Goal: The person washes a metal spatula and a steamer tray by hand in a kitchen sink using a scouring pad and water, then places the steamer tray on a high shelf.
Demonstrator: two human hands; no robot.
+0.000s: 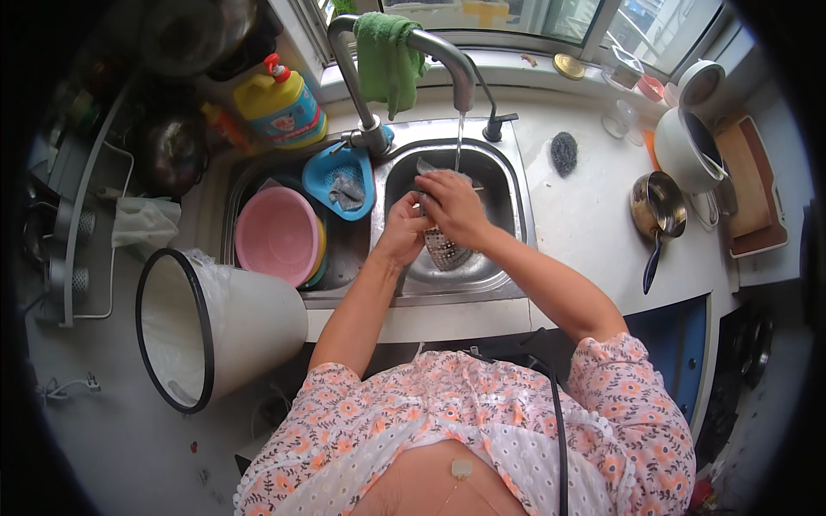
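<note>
Over the right basin of a stainless steel sink (510, 219), my left hand (405, 232) grips the side of a perforated metal utensil holder (445, 250). My right hand (455, 208) lies over its upper part, fingers bent, with a greyish cloth (426, 166) showing just beyond the fingertips. Water runs from the curved faucet (463, 84) down behind my right hand. What the right fingers close on is partly hidden. A green towel (388, 61) hangs over the faucet's pipe.
Left basin: pink colander (277, 232) on stacked bowls, blue strainer basket (310, 174). A white trash bin (258, 329) stands at the left front. Yellow detergent bottle (284, 106) behind. On the right counter: black scouring pad (564, 155), small saucepan (658, 206), white pot (684, 151), cutting boards (752, 187).
</note>
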